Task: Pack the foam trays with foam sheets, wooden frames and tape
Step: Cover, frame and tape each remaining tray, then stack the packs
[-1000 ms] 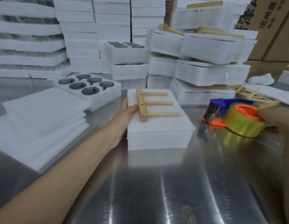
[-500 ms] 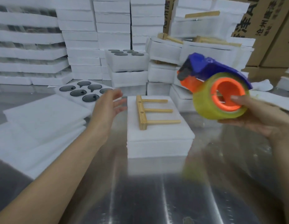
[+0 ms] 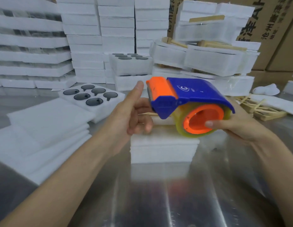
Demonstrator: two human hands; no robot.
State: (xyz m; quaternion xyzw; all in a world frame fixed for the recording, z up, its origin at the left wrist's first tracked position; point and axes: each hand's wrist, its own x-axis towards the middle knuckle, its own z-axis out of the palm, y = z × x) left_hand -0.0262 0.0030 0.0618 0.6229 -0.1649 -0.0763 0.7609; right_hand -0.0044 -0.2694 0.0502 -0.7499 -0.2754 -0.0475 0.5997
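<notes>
Steel table (image 3: 158, 202) lies nearest, bare and shiny. Above it, the right hand (image 3: 237, 128) grips a blue and orange tape dispenser (image 3: 188, 102), thumb in the roll's core. The left hand (image 3: 134, 115) is loosely open beside its cutter, holding nothing. Beneath both sits the foam bundle (image 3: 163, 149) with a wooden frame (image 3: 149, 114), mostly hidden. Likely next: find the tape end, keeping fingers off the blade. Left are foam sheets (image 3: 44, 128) and a foam tray (image 3: 91, 97); stacked trays (image 3: 99, 46) stand behind.

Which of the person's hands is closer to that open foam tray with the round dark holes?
Left. The left hand hovers just right of the foam tray; the right hand holds the tape dispenser farther right.
</notes>
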